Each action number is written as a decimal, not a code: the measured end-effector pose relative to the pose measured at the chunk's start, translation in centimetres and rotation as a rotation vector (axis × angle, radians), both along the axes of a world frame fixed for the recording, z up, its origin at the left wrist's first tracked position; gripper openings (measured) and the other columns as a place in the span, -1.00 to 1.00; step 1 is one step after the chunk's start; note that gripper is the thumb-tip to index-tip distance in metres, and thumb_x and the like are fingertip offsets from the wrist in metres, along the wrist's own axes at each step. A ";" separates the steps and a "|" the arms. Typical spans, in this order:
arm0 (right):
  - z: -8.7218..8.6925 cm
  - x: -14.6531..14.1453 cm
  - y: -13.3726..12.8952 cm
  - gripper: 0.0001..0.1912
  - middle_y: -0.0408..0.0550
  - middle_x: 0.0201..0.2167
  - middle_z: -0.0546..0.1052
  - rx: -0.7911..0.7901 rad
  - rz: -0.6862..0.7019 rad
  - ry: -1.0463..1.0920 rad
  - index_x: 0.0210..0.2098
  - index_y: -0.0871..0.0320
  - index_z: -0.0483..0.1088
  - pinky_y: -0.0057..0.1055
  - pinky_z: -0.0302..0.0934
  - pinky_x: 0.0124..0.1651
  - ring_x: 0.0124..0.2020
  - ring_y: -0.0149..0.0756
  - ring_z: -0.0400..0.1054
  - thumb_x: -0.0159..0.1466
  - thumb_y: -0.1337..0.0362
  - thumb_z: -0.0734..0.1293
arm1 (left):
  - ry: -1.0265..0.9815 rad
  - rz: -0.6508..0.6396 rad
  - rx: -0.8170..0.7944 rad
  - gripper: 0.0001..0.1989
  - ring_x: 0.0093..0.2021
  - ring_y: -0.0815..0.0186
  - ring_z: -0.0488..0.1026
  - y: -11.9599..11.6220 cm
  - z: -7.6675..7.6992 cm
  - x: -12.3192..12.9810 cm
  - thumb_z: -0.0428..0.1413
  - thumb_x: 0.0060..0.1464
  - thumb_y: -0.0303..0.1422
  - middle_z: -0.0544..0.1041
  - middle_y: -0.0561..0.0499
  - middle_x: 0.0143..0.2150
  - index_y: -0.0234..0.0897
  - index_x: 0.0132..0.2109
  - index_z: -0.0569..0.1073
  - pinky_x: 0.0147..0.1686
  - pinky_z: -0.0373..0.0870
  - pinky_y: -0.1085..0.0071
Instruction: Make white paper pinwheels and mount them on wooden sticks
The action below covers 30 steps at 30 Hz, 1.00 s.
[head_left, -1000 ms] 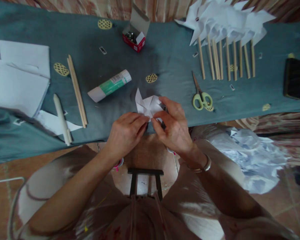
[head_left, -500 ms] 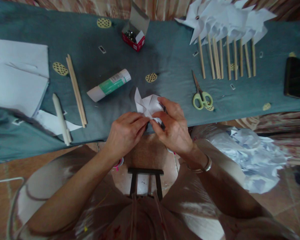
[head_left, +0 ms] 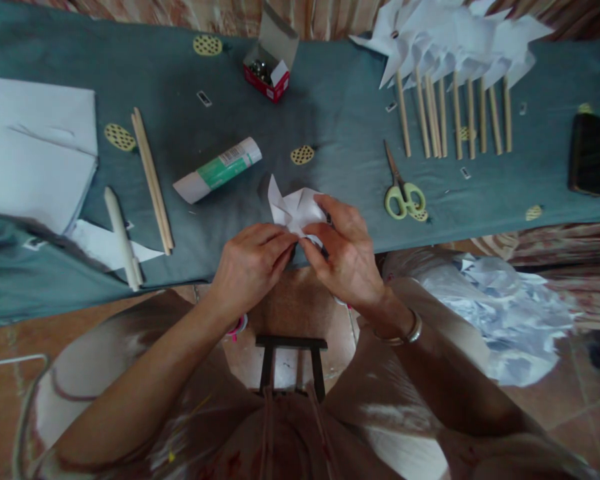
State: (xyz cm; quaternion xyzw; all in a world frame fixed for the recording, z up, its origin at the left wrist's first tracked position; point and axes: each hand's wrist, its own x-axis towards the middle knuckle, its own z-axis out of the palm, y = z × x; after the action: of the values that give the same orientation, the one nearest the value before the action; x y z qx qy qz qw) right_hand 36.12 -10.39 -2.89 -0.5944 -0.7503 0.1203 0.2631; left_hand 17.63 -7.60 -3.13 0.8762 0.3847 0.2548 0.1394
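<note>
A white paper pinwheel (head_left: 296, 205) is pinched between my two hands at the near edge of the cloth-covered table. One of its pointed blades stands up at the far left, and its near part is hidden under my fingers. My left hand (head_left: 253, 263) is closed on the lower left edge, thumb and fingers pressed together. On the other side my right hand (head_left: 347, 250) grips the paper, with some fingers over the right blade and the thumb by the centre. The fingertips of both hands almost meet.
Beyond my hands lie a glue tube (head_left: 219, 170) and an open red box (head_left: 267, 80) of metal pins. Scissors (head_left: 404, 193), finished pinwheels on sticks (head_left: 456, 117) and a phone (head_left: 590, 153) are to the right. Leftward are wooden sticks (head_left: 153, 180), paper sheets (head_left: 35, 167) and a pale tool (head_left: 123, 237).
Almost nothing differs. Both hands keep their hold on the pinwheel, with only a very slight shift of the fingers.
</note>
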 end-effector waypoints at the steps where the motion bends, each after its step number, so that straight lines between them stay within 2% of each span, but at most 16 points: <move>1: 0.0 0.0 0.0 -0.82 -0.04 0.23 0.36 -0.007 -0.002 0.000 -0.17 0.02 0.49 -0.02 0.15 0.26 0.23 -0.02 0.25 0.36 0.18 0.26 | 0.000 0.003 0.002 -0.80 -0.20 0.29 0.57 0.0 0.0 0.0 0.04 0.28 -0.40 0.63 -0.06 -0.18 -0.29 -0.10 0.56 -0.17 0.51 0.40; 5: 0.0 -0.1 0.0 -0.78 -0.08 0.26 0.33 -0.025 0.006 0.010 -0.09 -0.01 0.48 -0.01 0.10 0.30 0.26 -0.02 0.22 0.37 0.18 0.23 | 0.009 0.007 0.005 -0.80 -0.20 0.29 0.57 0.0 0.1 0.0 0.04 0.28 -0.40 0.62 -0.06 -0.18 -0.29 -0.10 0.56 -0.17 0.51 0.40; 12: 0.1 -0.1 -0.1 -0.79 -0.05 0.24 0.35 -0.006 0.010 0.004 -0.11 -0.01 0.47 0.03 0.15 0.27 0.25 0.00 0.23 0.38 0.17 0.22 | 0.011 0.000 -0.039 -0.78 -0.19 0.27 0.57 0.1 0.2 0.0 0.02 0.28 -0.39 0.62 -0.07 -0.18 -0.27 -0.10 0.57 -0.16 0.51 0.38; 19: 0.2 -0.2 0.0 -0.75 -0.10 0.24 0.33 -0.026 0.027 -0.001 0.00 -0.12 0.42 0.04 0.17 0.27 0.27 -0.03 0.21 0.37 0.22 0.22 | 0.014 -0.003 -0.051 -0.79 -0.19 0.27 0.57 0.2 0.2 0.0 0.03 0.27 -0.41 0.62 -0.07 -0.18 -0.28 -0.11 0.57 -0.17 0.51 0.38; 30: 0.0 -0.4 -0.1 -0.73 0.06 0.30 0.27 0.022 0.052 -0.126 0.01 0.07 0.41 0.04 0.16 0.25 0.29 0.00 0.15 0.38 0.24 0.19 | 0.024 0.009 -0.033 -0.80 -0.22 0.29 0.58 0.2 0.2 0.1 0.03 0.27 -0.41 0.63 -0.05 -0.19 -0.26 -0.13 0.57 -0.19 0.51 0.39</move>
State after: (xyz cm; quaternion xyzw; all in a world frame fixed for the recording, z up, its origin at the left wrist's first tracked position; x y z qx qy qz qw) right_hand 35.71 -10.45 -2.91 -0.5781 -0.7820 0.0812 0.2186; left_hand 17.77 -7.37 -2.92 0.8750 0.3942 0.2386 0.1483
